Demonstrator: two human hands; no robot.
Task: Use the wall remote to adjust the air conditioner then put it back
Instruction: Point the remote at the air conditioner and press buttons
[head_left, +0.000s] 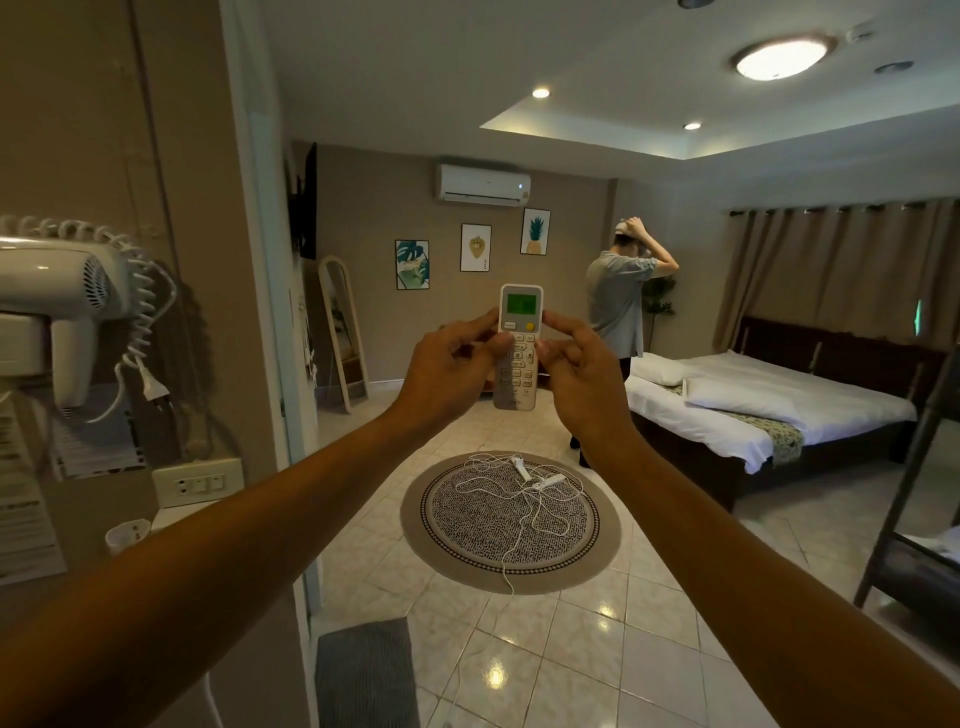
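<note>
A white remote (519, 312) with a lit green display is held upright at arm's length, its top pointing toward the white air conditioner (484, 183) high on the far wall. My left hand (451, 368) grips its left edge, thumb on the buttons. My right hand (574, 376) grips its right edge, thumb near the keypad. The remote's lower half is partly hidden by my fingers. No wall holder for the remote is visible.
A person (621, 306) stands near the bed (769, 415), hands on head. A round rug (511, 525) with tangled white cables lies on the tiled floor. A wall hair dryer (67, 291) and socket plate (197, 480) are at left. A grey mat (363, 670) lies below.
</note>
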